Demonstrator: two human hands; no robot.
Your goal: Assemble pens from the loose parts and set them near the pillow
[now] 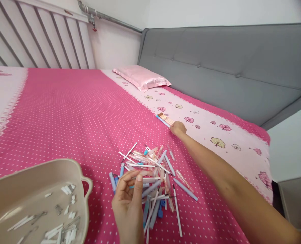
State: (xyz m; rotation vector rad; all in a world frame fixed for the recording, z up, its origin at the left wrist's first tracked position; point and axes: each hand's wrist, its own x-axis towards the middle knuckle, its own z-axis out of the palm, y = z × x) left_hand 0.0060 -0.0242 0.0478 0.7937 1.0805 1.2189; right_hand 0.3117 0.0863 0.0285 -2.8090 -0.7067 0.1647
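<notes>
My right hand (178, 128) reaches far out over the bed, its fingers closed at the near ends of a small row of pens (167, 118). These are peach-coloured with brown ends, and a light blue one lies along the side. My left hand (128, 201) hovers at the near edge of a loose pile of pen parts (154, 166). Its fingers are curled with the thumb close to the fingertips; what they pinch, if anything, I cannot make out. White refill sticks (178, 211), clear pink tubes, grey-blue barrels (185, 189) and small blue pieces (160, 208) make up the pile.
A beige basin (85, 203) with a handle stands at the lower left, holding small white and metallic parts. The pink dotted bedspread (71, 101) lies beneath everything. A pink pillow (142, 78) rests by the grey headboard (216, 57). A radiator (43, 34) is at the back left.
</notes>
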